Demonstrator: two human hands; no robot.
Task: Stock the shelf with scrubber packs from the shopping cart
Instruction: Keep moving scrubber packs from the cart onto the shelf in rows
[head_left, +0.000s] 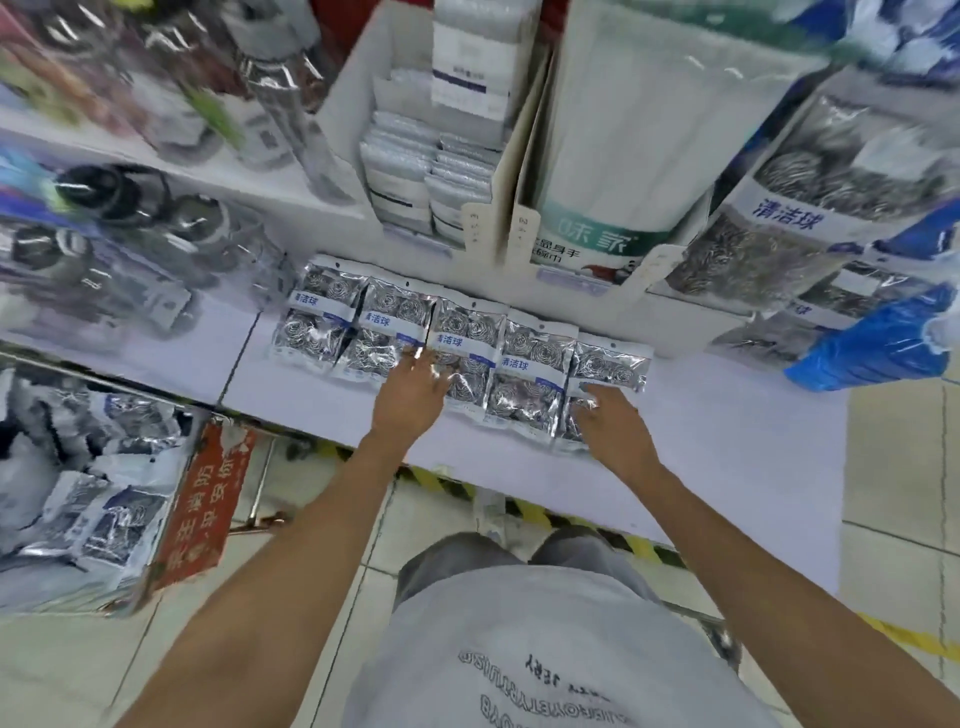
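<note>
glossy clear plastic scrubber packs (467, 348) of shiny coiled metal wire on a smooth matt white shelf (727, 431)

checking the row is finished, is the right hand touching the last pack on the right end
Touching. The head view shows the right hand with its fingers lying on the lower part of the rightmost scrubber pack.

A white shelf (727, 441) bears five scrubber packs (457, 348) lying flat in an overlapping row near its back

Grey printed T-shirt (545, 649), grey shorts (457, 561), bare forearms.
</note>
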